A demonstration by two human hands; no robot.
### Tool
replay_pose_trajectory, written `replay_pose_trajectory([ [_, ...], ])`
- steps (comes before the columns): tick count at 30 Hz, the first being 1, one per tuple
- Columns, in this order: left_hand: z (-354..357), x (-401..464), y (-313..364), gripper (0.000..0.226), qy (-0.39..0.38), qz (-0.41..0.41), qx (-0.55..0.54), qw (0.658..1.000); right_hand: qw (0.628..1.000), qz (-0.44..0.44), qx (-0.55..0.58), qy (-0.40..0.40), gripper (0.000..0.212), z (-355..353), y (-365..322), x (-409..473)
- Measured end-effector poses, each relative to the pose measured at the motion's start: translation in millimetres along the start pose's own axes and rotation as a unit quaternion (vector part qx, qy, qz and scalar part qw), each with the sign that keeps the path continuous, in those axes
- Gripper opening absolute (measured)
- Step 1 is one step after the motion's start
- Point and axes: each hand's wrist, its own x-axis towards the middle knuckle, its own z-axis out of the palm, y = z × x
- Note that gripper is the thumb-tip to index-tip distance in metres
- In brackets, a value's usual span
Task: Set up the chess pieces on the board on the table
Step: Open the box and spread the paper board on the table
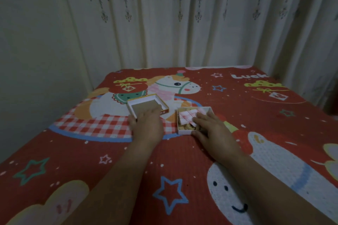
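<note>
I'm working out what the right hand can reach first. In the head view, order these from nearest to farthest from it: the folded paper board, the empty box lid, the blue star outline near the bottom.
1. Folded paper board: in the white box, under the right hand's fingertips.
2. Empty box lid: to the left, beyond the left hand.
3. Blue star outline: on the cloth, close to the camera.

A: Exposure? B: Dim and flat throughout; the source of light cannot be told. No glare, and only faint shadow under the forearms.

A: Sharpness? B: Soft overall, with grain and compression smear; the left hand (146,124) shows slight motion blur.

A: Geometry? B: Wide-angle distortion: the curtain (182,20) folds lean and the bedspread (164,160) edges splay outward, with the corners darkening.
</note>
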Motion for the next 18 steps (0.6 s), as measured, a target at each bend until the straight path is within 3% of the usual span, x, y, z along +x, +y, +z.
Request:
replay_pose_trajectory([
  [9,30,57,-30,0.036,-0.003,-0.012,0.010,1.000,1.000,0.007,0.003,-0.004,0.050,1,1,2],
  [14,38,96,-72,0.035,0.001,0.008,-0.051,0.999,1.000,0.006,0.007,0.002,0.050,4,3,4],
  [18,28,95,-76,0.038,0.038,0.006,0.017,0.999,1.000,0.005,0.009,0.003,0.050,4,3,5],
])
